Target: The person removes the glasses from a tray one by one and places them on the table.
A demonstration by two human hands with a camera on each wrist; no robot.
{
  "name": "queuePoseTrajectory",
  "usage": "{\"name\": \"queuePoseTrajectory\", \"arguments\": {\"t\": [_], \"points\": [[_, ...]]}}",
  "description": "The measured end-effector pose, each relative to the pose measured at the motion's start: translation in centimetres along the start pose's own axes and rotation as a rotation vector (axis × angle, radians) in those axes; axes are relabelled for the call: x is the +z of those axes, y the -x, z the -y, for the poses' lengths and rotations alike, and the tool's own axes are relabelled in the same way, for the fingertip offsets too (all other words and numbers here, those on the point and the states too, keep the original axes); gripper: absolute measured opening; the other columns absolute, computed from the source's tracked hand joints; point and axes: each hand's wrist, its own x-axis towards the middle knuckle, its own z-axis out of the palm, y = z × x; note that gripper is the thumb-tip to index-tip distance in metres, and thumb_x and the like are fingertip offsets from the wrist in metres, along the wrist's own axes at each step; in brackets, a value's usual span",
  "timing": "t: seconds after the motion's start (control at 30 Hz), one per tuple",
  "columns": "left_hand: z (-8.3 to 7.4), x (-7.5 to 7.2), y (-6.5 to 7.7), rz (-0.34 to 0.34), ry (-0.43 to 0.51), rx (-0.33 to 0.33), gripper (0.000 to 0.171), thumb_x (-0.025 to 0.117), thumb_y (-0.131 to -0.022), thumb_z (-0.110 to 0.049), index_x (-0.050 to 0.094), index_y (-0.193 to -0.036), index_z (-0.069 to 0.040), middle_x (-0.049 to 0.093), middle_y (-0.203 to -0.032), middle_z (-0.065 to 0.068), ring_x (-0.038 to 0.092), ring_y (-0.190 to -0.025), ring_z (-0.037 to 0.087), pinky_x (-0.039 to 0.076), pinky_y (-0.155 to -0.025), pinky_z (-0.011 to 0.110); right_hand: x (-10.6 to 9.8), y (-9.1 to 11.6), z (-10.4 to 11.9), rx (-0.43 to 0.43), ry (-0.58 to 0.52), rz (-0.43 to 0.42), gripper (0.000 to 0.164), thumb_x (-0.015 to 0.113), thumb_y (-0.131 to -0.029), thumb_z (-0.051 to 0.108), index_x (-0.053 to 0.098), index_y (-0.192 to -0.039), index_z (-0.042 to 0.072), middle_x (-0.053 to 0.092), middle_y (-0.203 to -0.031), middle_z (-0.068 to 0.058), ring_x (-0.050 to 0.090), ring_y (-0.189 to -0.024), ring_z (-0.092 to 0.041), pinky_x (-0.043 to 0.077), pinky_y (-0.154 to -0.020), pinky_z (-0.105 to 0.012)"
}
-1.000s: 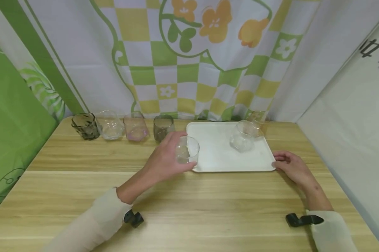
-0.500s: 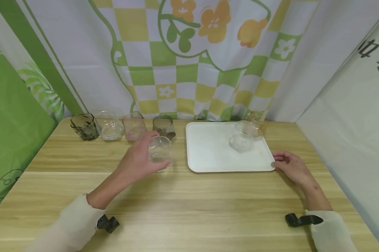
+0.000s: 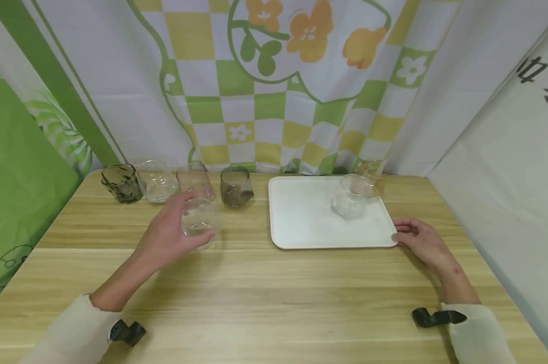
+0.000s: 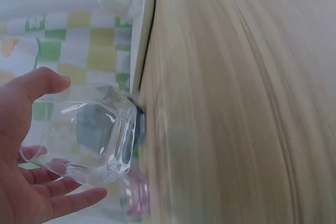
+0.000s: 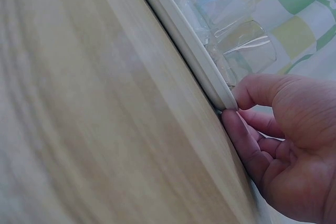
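My left hand [image 3: 166,232] grips a clear glass [image 3: 198,222] round its side, thumb on one side and fingers on the other. In the left wrist view the thick, faceted base of this glass [image 4: 123,135] appears raised a little off the wood. At the near right corner of a white tray [image 3: 310,227], my right hand [image 3: 421,242] pinches the rim between thumb and fingers, as the right wrist view shows. Another clear glass [image 3: 348,205] stands on the tray's right part. Behind it is an amber-tinted glass [image 3: 374,174], partly hidden.
Along the table's back edge stand a dark faceted glass [image 3: 122,184], a clear glass [image 3: 157,184], a pinkish glass [image 3: 196,177] and a smoky grey glass [image 3: 236,188]. A patterned curtain [image 3: 274,111] hangs behind the wooden table [image 3: 274,298].
My left hand has carried the clear glass leftward, from the tray's left edge to in front of the pinkish glass. The right hand and the tray stay in place.
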Motion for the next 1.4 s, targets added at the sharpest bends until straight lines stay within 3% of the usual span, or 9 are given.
{"name": "queuePoseTrajectory", "arguments": {"t": [0.2,0.57,0.9,1.1,1.4], "points": [[1.5,-1.6,0.6,-0.021,-0.029,-0.031,0.087,0.089,-0.081,-0.035,0.044,-0.148,-0.002,0.054,-0.131,0.021,0.056,-0.112,0.039,0.049,-0.086,0.060,0.0,-0.1,0.0,0.007,-0.001,-0.002,0.054,0.067,-0.100,0.022,0.050,-0.141,-0.009,0.055,-0.133,-0.027,0.056,-0.096,-0.003,0.052,-0.079,-0.016],[3.6,-4.6,1.3,-0.053,-0.091,-0.118,0.088,0.085,-0.085,-0.039,0.042,-0.149,0.003,0.057,-0.127,0.028,0.056,-0.112,0.045,0.047,-0.081,0.063,0.0,0.0,-0.3,-0.005,-0.008,0.001,0.054,0.067,-0.100,0.021,0.049,-0.141,-0.009,0.055,-0.132,-0.027,0.056,-0.096,-0.001,0.052,-0.079,-0.016],[6.4,-6.5,1.3,-0.045,-0.099,-0.147,0.087,0.082,-0.089,-0.035,0.038,-0.151,0.008,0.050,-0.137,0.037,0.050,-0.119,0.056,0.041,-0.091,0.072,-0.1,0.0,0.0,-0.009,0.031,-0.001,0.055,0.068,-0.100,0.025,0.051,-0.141,-0.008,0.057,-0.132,-0.026,0.056,-0.098,-0.005,0.050,-0.079,-0.015],[7.9,-7.4,1.0,-0.052,-0.127,-0.189,0.088,0.081,-0.090,-0.034,0.035,-0.151,0.010,0.049,-0.135,0.040,0.049,-0.118,0.059,0.039,-0.093,0.073,-0.2,0.0,0.2,-0.014,0.032,0.004,0.054,0.067,-0.100,0.023,0.051,-0.141,-0.008,0.057,-0.131,-0.026,0.056,-0.099,-0.009,0.050,-0.078,-0.015],[9.3,-8.0,1.0,-0.070,-0.130,-0.243,0.089,0.078,-0.092,-0.035,0.032,-0.153,0.011,0.051,-0.132,0.041,0.051,-0.115,0.059,0.042,-0.089,0.070,0.0,0.0,0.0,-0.017,-0.049,0.009,0.056,0.066,-0.100,0.018,0.046,-0.143,-0.012,0.054,-0.133,-0.029,0.056,-0.096,0.001,0.052,-0.080,-0.016]]}}
